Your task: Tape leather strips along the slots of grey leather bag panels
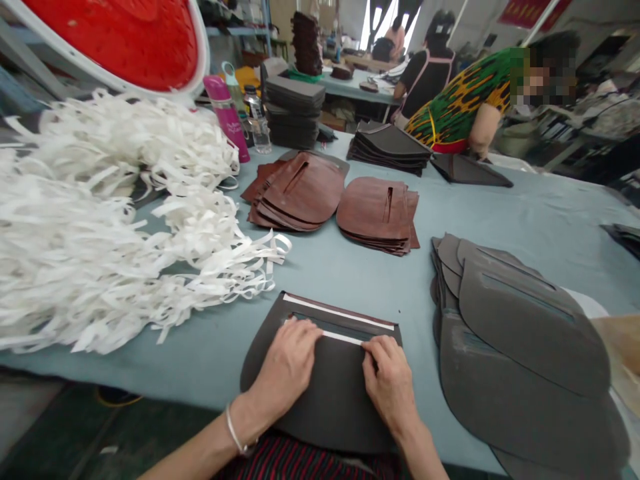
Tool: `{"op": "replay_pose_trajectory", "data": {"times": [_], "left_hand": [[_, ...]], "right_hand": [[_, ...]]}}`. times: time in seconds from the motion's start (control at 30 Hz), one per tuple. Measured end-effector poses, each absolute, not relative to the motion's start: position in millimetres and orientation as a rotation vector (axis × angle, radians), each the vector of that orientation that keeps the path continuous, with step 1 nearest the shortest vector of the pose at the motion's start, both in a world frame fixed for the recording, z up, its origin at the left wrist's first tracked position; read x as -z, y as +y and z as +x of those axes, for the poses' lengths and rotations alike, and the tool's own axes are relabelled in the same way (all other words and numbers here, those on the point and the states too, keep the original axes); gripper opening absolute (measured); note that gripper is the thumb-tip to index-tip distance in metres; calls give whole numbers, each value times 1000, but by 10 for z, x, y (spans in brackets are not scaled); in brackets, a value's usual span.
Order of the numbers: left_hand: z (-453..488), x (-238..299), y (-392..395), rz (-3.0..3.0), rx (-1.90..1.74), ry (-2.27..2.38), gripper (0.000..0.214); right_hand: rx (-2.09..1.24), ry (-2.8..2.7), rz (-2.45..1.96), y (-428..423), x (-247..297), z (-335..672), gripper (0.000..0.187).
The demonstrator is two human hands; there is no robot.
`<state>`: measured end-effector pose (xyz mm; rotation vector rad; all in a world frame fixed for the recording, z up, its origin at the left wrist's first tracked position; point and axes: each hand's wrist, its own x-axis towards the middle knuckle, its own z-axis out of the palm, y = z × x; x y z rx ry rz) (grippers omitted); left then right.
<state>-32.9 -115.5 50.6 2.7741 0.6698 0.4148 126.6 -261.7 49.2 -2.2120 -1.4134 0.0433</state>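
Observation:
A dark grey bag panel (333,393) with a rounded lower edge lies before me at the table's front edge. A long slot is cut near its straight top edge, and one white tape strip runs above that slot. My left hand (293,357) presses a second white strip (343,338) along the slot's lower edge, near its left end. My right hand (389,373) pinches the same strip farther right, thumb and fingers together. The strip lies straight between both hands; its ends are hidden under the fingers.
Loose white strips (100,247) heap on the left. Brown leather pieces (307,190) are stacked ahead, grey panels (520,347) on the right. A pink bottle (227,120) and a clear bottle (259,127) stand behind. A person in a patterned top (465,100) leans over the far side.

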Motion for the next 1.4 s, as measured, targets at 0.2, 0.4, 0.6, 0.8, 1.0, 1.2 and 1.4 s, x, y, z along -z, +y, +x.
{"op": "replay_pose_trajectory", "data": {"times": [0.2, 0.4, 0.6, 0.8, 1.0, 1.2, 1.4], "left_hand": [[-763, -488, -643, 2213, -457, 1237, 59], [-705, -975, -496, 1957, -374, 960, 46], [-435, -1015, -211, 2375, -659, 1039, 37], [-355, -483, -580, 2437, -581, 870, 14], [-377, -420, -674, 2358, -669, 885, 9], [-409, -402, -640, 2523, -600, 771, 48], [-422, -425, -642, 2636, -497, 682, 46]], "right_hand": [[-67, -1473, -2031, -2262, -436, 1105, 12], [-49, -1452, -2023, -2214, -353, 1148, 20], [-5, -1400, -2198, -2340, -391, 1237, 20], [184, -1465, -2286, -2130, -333, 1111, 23], [225, -1568, -2205, -1464, -271, 935, 18], [244, -1669, -2133, -1213, -263, 719, 31], [323, -1854, -2131, -2294, -151, 959, 43]]}}
